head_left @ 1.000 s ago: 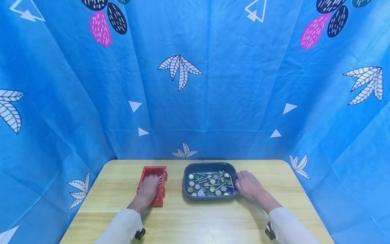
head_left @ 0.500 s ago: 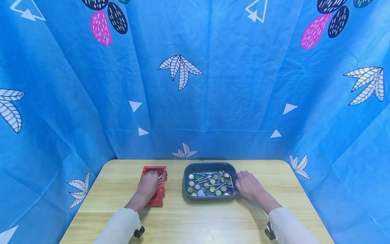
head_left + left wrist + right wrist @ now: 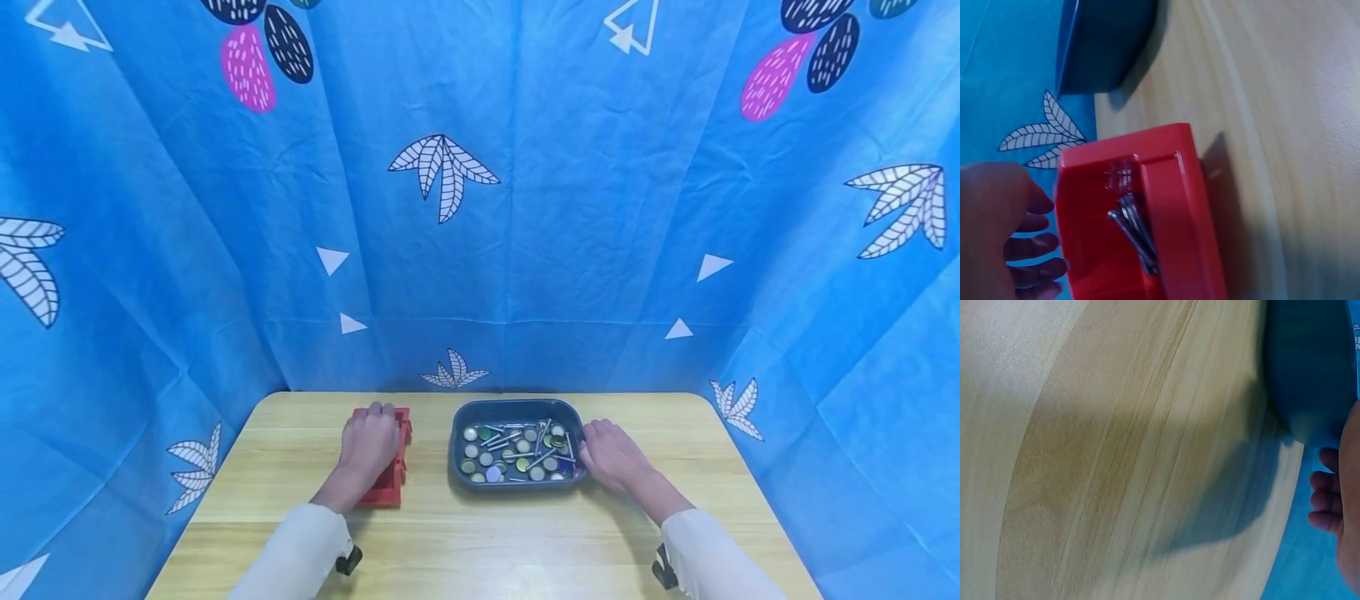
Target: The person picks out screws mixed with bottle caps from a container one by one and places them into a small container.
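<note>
My left hand [image 3: 370, 444] hovers over the red bin [image 3: 384, 496], fingers loosely curled with nothing visible in them. From the left wrist view, the fingers [image 3: 1037, 248] hang beside the bin's far wall. Inside the red bin lie a few shiny metal screws [image 3: 1136, 231]. My right hand [image 3: 613, 454] rests at the right end of the dark blue-grey tray [image 3: 517, 409], its thumb side right at the rim. In the right wrist view its fingers [image 3: 1327, 501] are bent loosely past the tray's end; the thumb is hidden.
Round bottle caps [image 3: 522, 465] and long screws [image 3: 501, 439] lie mixed inside the dark tray. Both containers stand on a wooden table [image 3: 495, 542], with a patterned blue cloth [image 3: 510, 275] hanging behind and at the sides.
My left hand has risen out of the red bin and moved forward and slightly right, now covering the screws in the head view. The right hand and the tray have stayed put.
</note>
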`<state>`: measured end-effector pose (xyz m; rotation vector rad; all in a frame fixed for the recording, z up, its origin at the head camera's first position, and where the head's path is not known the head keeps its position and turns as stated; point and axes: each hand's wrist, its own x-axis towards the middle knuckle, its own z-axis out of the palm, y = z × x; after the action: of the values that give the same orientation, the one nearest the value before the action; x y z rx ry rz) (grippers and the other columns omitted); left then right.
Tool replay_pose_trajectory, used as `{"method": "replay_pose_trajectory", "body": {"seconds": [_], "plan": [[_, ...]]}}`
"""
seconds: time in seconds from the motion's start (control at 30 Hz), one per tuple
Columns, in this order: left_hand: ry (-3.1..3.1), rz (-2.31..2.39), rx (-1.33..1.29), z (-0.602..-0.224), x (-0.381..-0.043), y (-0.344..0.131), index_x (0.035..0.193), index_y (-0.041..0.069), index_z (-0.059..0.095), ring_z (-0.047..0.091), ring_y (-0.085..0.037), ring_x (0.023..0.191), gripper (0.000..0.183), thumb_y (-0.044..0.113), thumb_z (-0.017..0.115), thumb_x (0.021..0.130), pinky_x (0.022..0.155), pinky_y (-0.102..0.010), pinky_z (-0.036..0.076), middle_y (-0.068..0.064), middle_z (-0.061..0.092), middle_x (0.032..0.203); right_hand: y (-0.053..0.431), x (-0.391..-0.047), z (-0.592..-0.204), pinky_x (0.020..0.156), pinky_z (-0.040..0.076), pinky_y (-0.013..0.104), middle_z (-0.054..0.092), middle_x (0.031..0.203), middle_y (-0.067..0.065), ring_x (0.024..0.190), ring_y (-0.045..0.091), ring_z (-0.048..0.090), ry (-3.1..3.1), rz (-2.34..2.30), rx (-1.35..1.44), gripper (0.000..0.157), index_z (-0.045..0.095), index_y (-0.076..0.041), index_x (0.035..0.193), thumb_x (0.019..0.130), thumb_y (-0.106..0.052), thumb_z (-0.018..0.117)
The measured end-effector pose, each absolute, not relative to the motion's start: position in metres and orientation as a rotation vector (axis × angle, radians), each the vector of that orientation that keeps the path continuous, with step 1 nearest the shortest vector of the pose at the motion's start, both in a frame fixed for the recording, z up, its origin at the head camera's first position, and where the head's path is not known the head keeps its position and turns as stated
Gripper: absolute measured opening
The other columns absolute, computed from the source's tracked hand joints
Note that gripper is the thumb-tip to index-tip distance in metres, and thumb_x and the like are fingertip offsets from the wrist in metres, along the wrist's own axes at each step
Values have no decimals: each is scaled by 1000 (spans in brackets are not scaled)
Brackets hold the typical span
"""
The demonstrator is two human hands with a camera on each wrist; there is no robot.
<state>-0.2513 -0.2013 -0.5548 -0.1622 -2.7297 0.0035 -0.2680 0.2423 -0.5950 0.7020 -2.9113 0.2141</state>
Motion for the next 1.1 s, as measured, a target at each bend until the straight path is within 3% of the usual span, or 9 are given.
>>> {"method": "replay_pose_trajectory", "body": {"seconds": [0.13,0.37,0.6,0.77,0.93,1.1], "plan": [[-2655,14,-216,-549,-256,-193,93,1,70,64,-29,72,18,19,72,88,64,-45,62,-15,69,83,243,-268,-596,88,52,44,59,93,5,90,22,55,-2924,211,696,20,61,-6,103,102,-25,53],[-2723,-199,-382,-537,-262,-167,116,0,70,67,-30,103,28,19,68,96,92,-42,62,-16,71,111,245,-270,-597,86,52,42,59,91,3,89,20,54,-2910,181,698,21,61,-7,102,102,-27,53],[-2803,-246,-449,-533,-268,-140,124,4,68,64,-28,109,36,29,67,98,99,-41,58,-13,70,117,244,-268,-595,85,51,43,58,91,4,88,21,53,-2911,212,691,19,60,-7,101,102,-25,54],[-2808,-185,-531,-533,-271,-122,119,10,70,64,-25,104,38,40,72,95,94,-42,57,-8,72,111,243,-269,-596,84,51,43,57,88,3,86,21,53,-2902,211,697,18,59,-8,98,102,-24,54],[-2810,-287,-632,-533,-273,-105,112,8,73,69,-25,102,28,29,75,93,91,-41,60,-9,75,108,242,-269,-596,86,51,44,57,89,4,87,21,53,-2919,218,709,18,59,-7,99,102,-24,53],[-2898,-441,-717,-536,-274,-87,115,7,74,71,-23,108,24,17,73,93,93,-38,61,-10,75,115,242,-269,-596,86,51,44,56,89,4,87,22,52,-2916,218,708,18,59,-8,98,102,-24,53]]}}
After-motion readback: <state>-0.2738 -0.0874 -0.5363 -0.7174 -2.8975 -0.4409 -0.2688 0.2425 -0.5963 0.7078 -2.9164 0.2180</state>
